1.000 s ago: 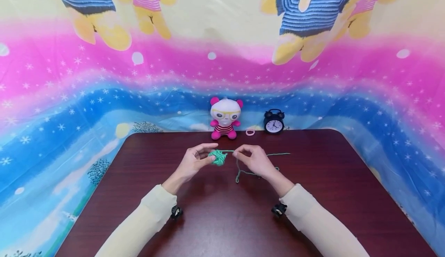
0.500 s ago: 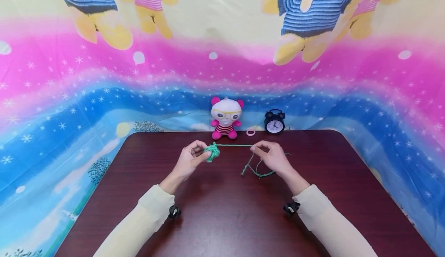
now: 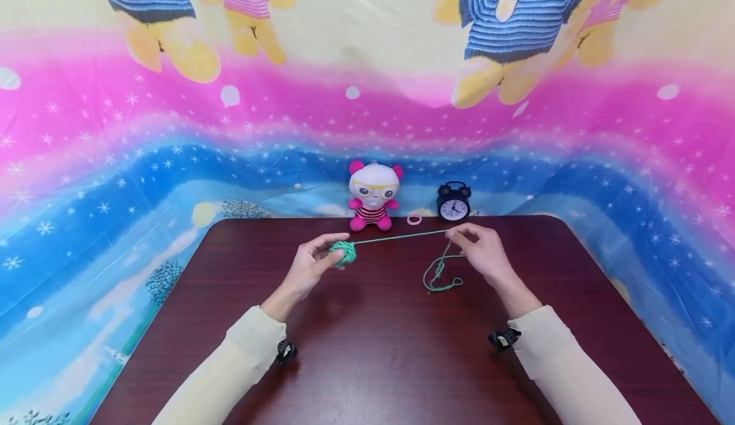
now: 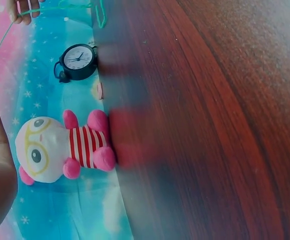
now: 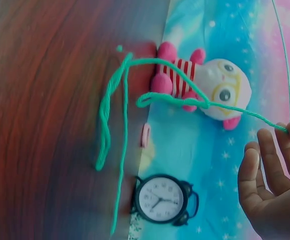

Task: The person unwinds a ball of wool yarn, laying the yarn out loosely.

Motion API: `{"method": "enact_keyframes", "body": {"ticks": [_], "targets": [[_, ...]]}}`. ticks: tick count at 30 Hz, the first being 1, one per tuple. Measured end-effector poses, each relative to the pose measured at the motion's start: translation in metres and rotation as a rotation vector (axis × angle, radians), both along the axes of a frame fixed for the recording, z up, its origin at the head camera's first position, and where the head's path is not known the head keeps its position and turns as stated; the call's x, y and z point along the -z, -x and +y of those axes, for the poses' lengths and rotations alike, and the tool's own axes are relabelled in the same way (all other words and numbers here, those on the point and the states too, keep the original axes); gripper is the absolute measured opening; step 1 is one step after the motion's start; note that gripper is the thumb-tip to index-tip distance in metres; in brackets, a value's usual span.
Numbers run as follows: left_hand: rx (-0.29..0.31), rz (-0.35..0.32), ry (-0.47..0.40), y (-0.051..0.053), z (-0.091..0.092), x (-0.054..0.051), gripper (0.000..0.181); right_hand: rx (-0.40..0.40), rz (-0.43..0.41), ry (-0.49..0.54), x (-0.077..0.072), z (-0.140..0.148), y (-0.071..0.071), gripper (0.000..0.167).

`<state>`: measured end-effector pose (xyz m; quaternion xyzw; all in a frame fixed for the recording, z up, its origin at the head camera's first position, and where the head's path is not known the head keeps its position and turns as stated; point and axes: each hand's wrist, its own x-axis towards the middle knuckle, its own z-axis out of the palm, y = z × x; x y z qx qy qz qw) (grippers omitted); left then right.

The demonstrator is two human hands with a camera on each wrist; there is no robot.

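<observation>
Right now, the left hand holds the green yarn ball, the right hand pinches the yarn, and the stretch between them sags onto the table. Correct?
One error: the stretch of yarn doesn't sag; the head view shows it nearly straight, clear of the table. The left hand holds the yarn ball and the right hand pinches the yarn.

Makeshift indoor nook, snowflake-print cloth (image 3: 356,119) around a dark table (image 3: 367,361).

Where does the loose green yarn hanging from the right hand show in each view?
Head: loose yarn right of centre, below and left of the right hand.
Left wrist: loose yarn at the top, left of centre.
Right wrist: loose yarn across the middle and left, running to the hand at right.
Shared landmark: the black alarm clock, in all three.
</observation>
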<state>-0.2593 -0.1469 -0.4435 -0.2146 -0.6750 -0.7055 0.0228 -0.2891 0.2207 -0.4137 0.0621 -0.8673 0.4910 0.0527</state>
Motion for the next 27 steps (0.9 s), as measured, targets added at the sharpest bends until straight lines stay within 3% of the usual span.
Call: {"method": "enact_keyframes", "body": {"ticks": [12, 19, 27], "targets": [[-0.100, -0.037, -0.001, -0.001, -0.003, 0.000, 0.030, 0.116, 0.023, -0.003, -0.005, 0.034, 0.000, 0.044], [-0.065, -0.058, 0.021, 0.000, -0.004, 0.000, 0.038, 0.195, 0.054, 0.007, -0.012, 0.061, -0.001, 0.050], [0.020, -0.050, -0.004, 0.000, -0.006, 0.002, 0.041, 0.263, 0.043, 0.063, -0.015, 0.091, -0.003, 0.049]]}}
